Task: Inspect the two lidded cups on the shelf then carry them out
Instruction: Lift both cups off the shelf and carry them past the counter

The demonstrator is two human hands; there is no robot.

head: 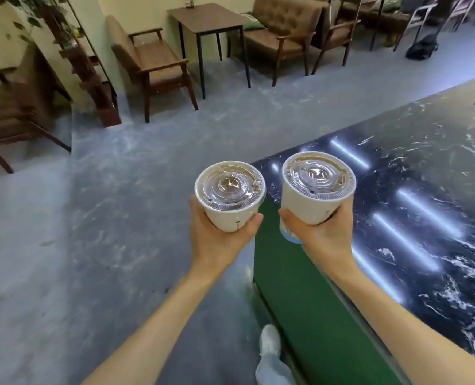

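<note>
The left hand (216,237) holds the left cup (230,195) from below, fingers closed round its lower wall: the thumb (254,220) presses the side at about 4 o'clock of the cup, the remaining fingers wrap behind at 8 to 9 o'clock and are mostly hidden by the cup body. The cup stands upright above the palm, its clear lid (230,186) seated on the rim, a brownish drink showing through it. The right hand (325,234) grips the right cup (314,195) the same way, closed on the lower half: the thumb (289,218) lies across the wall at 8 o'clock, the other fingers (344,209) curl up at 4 o'clock. This cup tilts slightly away from the other, and a pale blue band shows at its base beside the thumb. Its clear lid (318,175) is also in place. The two cups are side by side, near but apart, at 12 o'clock of the person, both off any surface. The right one hangs over the corner of a black marble counter (425,207) with a green front (294,287); the left one is above the grey floor (105,218). Brown armchairs (153,62) and a small table (203,18) stand at 11 to 12 o'clock, far off.
</note>
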